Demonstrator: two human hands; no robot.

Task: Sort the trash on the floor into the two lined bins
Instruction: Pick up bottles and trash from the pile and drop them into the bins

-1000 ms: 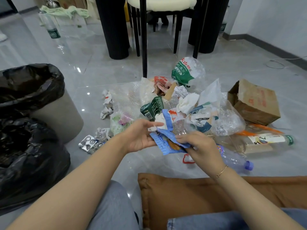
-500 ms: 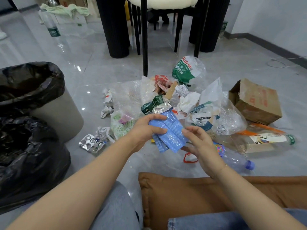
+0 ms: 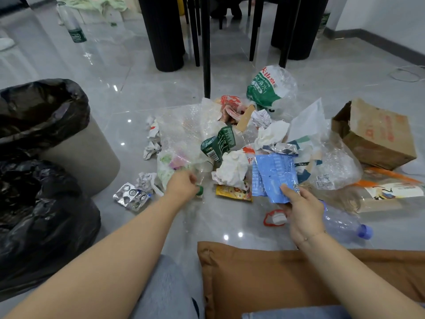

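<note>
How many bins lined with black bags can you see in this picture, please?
2. One grey bin stands at the left; the other bin sits in front of it, nearer the camera.

Blue wrapper (image 3: 273,174) upright over trash pile (image 3: 241,143), black-lined bins (image 3: 46,116) left

Cushion (image 3: 299,279): brown, lower right of the frame, on the floor.
Table legs (image 3: 164,33): black, thick, top centre.
Chair legs (image 3: 206,42): black, thin, between them.
Cloth (image 3: 92,3): pale green, upper left.
Cable (image 3: 407,74): white, right edge.
</note>
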